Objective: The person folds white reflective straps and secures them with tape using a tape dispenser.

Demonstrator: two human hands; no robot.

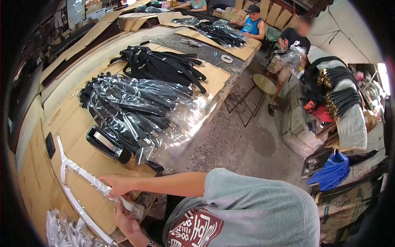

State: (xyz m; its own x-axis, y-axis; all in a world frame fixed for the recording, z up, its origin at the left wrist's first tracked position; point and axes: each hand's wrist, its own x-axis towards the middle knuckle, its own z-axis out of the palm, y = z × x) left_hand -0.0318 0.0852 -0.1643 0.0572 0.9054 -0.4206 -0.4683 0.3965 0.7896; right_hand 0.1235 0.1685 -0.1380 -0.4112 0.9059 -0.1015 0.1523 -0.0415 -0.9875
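A long white strap point(84, 173) lies across the cardboard-covered table, with a second length point(82, 210) branching off it. My right hand point(115, 185) is closed round the strap near its close end. Just below it, my left hand point(126, 220) has its fingers bent round the white end of the strap, where clear plastic point(138, 210) also shows. Beyond my right hand sits a black stapler-like tool point(108, 144). A dark phone-like slab point(50, 145) rests left of the strap.
Black straps in clear plastic point(127, 103) and loose black straps point(156, 66) are heaped on the cardboard. Wrapped white pieces point(68, 230) lie bottom left. A tape roll point(226, 59) sits farther along. People work beyond; a round stool point(264, 84) stands on the floor.
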